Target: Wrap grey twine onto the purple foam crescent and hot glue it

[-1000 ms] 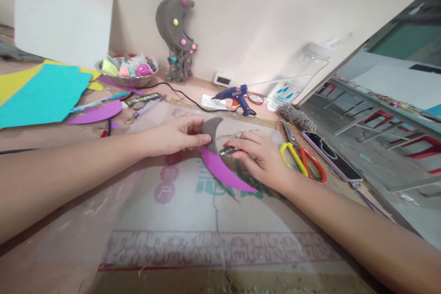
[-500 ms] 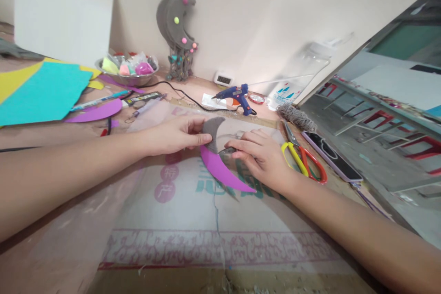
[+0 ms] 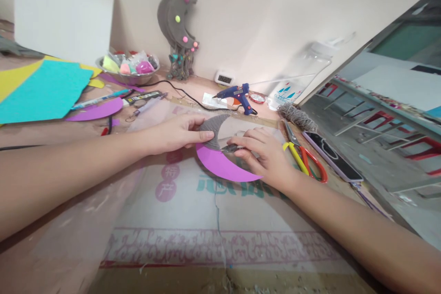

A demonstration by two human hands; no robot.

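Observation:
A purple crescent [image 3: 222,166] lies mid-table with grey yarn wound round its upper horn [image 3: 211,126]. My left hand [image 3: 175,132] pinches that wrapped grey tip between thumb and fingers. My right hand [image 3: 264,156] is closed, its thumb and forefinger pressing the grey strand against the crescent's inner edge. The loose yarn end under those fingers is mostly hidden.
Yellow and red scissors [image 3: 303,156] and a phone [image 3: 330,156] lie right of my right hand, with a grey yarn bundle [image 3: 296,117] behind. A blue glue gun [image 3: 237,94], a metal bowl of bits [image 3: 127,68], felt sheets [image 3: 41,89] and a finished hanging moon [image 3: 177,18] stand at the back.
The purple crescent has turned flatter toward me, showing more of its face. Both hands kept their grip and shifted slightly with it.

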